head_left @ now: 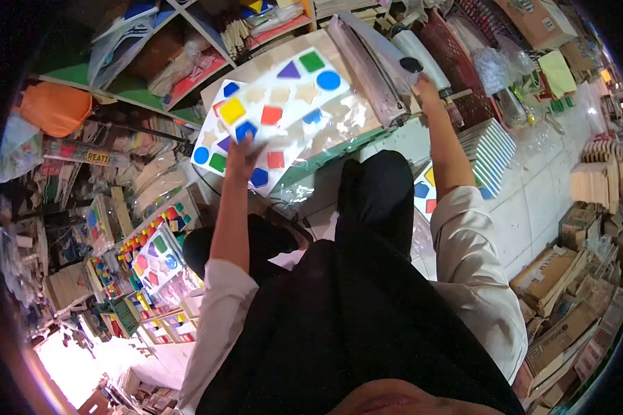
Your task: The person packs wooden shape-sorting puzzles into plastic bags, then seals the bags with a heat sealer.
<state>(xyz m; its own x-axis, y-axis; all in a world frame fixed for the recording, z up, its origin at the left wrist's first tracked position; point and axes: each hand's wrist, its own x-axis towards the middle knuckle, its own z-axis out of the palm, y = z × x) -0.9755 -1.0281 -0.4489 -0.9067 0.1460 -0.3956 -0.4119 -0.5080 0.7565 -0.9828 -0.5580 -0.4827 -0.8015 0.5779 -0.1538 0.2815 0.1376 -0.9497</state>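
Note:
My left hand (241,153), slightly blurred, is closed on the lower edge of a white shape board (253,97) with coloured shapes and bare wooden-looking cut-outs. Under it lies another white shape board (204,142), partly covered. Both are over a low work table (353,97) with clear plastic film on it. My right hand (426,88) is at a black round knob (410,65) beside a long grey bar-shaped device (370,69); its fingers appear curled at the knob, partly hidden.
A clear plastic roll (422,55) and a dark red crate (471,83) stand right of the device. A striped stack (490,153) sits on the tiled floor. Shelves (208,34) are behind the table. Cardboard boxes (561,325) line the right; more shape boards (156,256) are at left.

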